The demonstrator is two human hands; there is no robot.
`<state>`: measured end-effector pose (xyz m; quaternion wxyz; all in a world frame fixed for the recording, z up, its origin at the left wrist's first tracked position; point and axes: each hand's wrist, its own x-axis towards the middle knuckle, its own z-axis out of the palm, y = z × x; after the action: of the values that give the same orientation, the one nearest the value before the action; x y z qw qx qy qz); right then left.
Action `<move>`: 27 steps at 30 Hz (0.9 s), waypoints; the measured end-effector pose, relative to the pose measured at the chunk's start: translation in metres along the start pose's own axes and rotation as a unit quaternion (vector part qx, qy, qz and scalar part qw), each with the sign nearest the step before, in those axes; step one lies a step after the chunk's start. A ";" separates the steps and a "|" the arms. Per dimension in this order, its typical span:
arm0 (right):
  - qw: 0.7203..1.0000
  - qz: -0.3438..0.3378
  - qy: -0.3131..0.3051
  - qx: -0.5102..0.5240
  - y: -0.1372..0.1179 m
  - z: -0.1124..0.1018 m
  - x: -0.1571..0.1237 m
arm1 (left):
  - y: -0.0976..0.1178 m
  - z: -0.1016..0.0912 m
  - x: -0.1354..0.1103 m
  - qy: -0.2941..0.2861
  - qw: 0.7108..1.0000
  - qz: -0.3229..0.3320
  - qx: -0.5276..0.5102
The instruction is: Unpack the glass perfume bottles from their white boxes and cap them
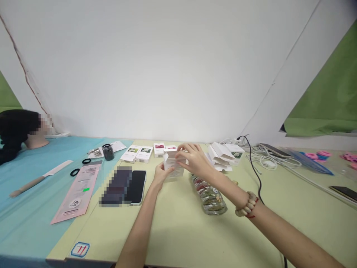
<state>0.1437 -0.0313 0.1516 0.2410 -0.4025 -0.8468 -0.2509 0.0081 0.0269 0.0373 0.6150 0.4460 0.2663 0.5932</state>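
A small white cardboard box [173, 172] is held upright over the middle of the table. My left hand [160, 175] grips its lower left side, thumb across the front. At the top of the box, the bent fingers of my right hand [192, 158] close on the flap; the exact fingertip contact is partly hidden. Below my right forearm lies a row of clear-wrapped packets [209, 195] with red and green contents. Behind my hands stand a white box with a pink flower picture [159, 149] and two boxes with green pictures, one being a white carton [145, 153].
Opened white boxes [220, 154] sit right of my hands, near tangled white cables [264, 158] and a black cord [255, 175]. To the left are a phone [138, 186], a pink packet [79, 193], a black jar [108, 152], a comb [41, 178] and a mannequin head [22, 130].
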 end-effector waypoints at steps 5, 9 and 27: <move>0.994 -0.004 -0.014 0.107 -0.007 0.005 -0.009 | -0.009 -0.007 0.005 0.001 0.999 0.038 -0.005; 0.981 0.067 -0.040 0.179 -0.010 0.004 -0.008 | -0.015 -0.011 0.006 -0.003 0.999 0.050 -0.002; 0.971 0.132 -0.058 0.188 -0.048 -0.037 -0.008 | 0.013 -0.011 -0.008 -0.031 0.993 0.115 -0.007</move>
<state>0.1173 -0.0850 0.1642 0.2937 -0.4721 -0.8306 -0.0292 -0.0092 0.0209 0.0414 0.5543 0.4874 0.1896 0.6475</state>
